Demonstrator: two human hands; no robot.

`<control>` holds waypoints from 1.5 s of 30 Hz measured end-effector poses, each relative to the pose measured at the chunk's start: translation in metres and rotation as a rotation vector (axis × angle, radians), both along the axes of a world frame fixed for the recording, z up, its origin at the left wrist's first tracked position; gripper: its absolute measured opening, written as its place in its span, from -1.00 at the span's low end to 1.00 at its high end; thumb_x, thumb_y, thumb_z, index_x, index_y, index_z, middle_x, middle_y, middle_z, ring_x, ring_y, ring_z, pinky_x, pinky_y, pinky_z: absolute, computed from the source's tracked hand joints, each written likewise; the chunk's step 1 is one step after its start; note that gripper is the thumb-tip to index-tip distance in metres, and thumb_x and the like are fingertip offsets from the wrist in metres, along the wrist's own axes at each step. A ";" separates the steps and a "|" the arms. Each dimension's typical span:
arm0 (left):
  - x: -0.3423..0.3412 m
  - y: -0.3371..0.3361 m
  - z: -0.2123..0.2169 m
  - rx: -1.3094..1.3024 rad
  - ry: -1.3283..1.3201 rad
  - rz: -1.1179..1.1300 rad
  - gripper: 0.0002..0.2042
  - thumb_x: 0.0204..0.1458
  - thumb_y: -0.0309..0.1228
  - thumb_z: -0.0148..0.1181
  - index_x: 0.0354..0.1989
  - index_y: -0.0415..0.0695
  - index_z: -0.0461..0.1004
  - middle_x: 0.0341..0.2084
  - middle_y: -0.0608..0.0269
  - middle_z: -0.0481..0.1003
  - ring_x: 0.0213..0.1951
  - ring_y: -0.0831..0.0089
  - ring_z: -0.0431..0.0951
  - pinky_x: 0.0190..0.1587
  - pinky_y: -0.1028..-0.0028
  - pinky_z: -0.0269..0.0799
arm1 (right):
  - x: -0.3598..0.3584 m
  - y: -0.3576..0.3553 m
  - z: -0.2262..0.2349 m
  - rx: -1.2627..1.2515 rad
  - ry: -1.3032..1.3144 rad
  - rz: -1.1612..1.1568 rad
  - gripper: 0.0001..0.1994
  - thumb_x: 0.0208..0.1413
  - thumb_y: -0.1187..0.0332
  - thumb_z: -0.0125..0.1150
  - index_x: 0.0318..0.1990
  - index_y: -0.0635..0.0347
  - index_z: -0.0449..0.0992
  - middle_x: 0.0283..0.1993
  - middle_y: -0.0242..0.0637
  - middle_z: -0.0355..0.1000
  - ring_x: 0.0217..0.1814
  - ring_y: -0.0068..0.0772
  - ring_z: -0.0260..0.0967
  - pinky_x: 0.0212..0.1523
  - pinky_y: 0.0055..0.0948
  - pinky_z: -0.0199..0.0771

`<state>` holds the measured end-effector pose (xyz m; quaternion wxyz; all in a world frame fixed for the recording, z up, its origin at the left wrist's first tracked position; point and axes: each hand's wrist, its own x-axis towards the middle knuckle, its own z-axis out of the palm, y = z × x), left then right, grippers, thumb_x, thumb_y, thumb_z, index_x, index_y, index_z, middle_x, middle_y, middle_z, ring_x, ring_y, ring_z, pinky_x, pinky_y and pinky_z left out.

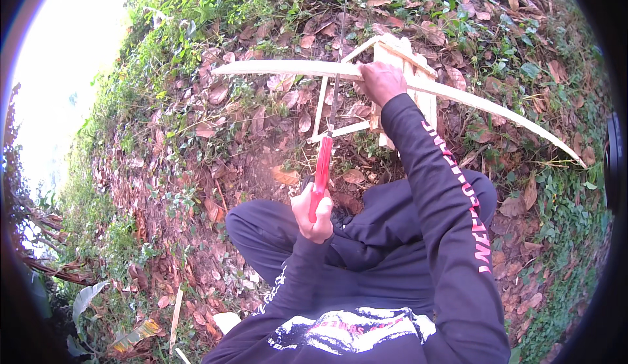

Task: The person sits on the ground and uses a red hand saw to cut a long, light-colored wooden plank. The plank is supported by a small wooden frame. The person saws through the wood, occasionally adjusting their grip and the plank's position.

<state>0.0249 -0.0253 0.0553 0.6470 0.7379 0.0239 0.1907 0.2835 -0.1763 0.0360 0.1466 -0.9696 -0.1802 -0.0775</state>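
My left hand (312, 213) is closed around the red handle of a handsaw (322, 168). The saw's narrow dark blade points away from me and crosses a long pale wooden strip (275, 68); whether its teeth are in the wood I cannot tell. My right hand (384, 81) grips that strip just right of the blade. The strip runs from left to right and bends down toward its right end. Under and behind my right hand stands a small slatted wooden frame (386, 53), partly hidden by the hand and sleeve. The strip lies across it.
I sit cross-legged on leaf-covered ground (261, 161), with my legs (261, 233) close below the saw handle. Green plants (216, 4) grow around. At the lower left lie a thin wood offcut (176, 318) and a pale chunk (226, 321).
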 end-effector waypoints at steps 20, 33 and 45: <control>-0.020 0.008 0.012 -0.049 -0.037 -0.018 -0.81 -0.11 -0.45 0.01 -0.53 -0.38 0.42 -0.76 0.29 0.33 -0.73 0.56 0.30 -0.64 0.53 0.17 | 0.021 0.001 0.005 0.008 -0.044 -0.030 -0.71 0.04 0.02 0.28 -0.19 -0.04 0.63 -0.32 -0.20 0.54 -0.20 -0.16 0.53 -0.13 -0.17 0.49; -0.038 0.011 0.015 -0.043 -0.028 -0.010 -0.77 -0.04 -0.43 0.01 -0.40 -0.41 0.46 -0.75 0.32 0.31 -0.70 0.59 0.29 -0.62 0.53 0.15 | 0.028 -0.007 -0.003 -0.001 -0.152 -0.004 -0.73 0.02 0.07 0.30 -0.20 -0.03 0.62 -0.33 -0.24 0.55 -0.18 -0.20 0.53 -0.14 -0.20 0.50; -0.038 0.011 0.012 -0.007 -0.058 -0.052 -0.82 -0.06 -0.43 0.05 -0.43 -0.34 0.45 -0.74 0.32 0.31 -0.71 0.59 0.31 -0.63 0.53 0.16 | 0.036 -0.013 0.002 0.042 -0.149 0.034 -0.75 -0.03 0.12 0.32 -0.23 -0.03 0.63 -0.34 -0.24 0.55 -0.17 -0.23 0.53 -0.15 -0.23 0.51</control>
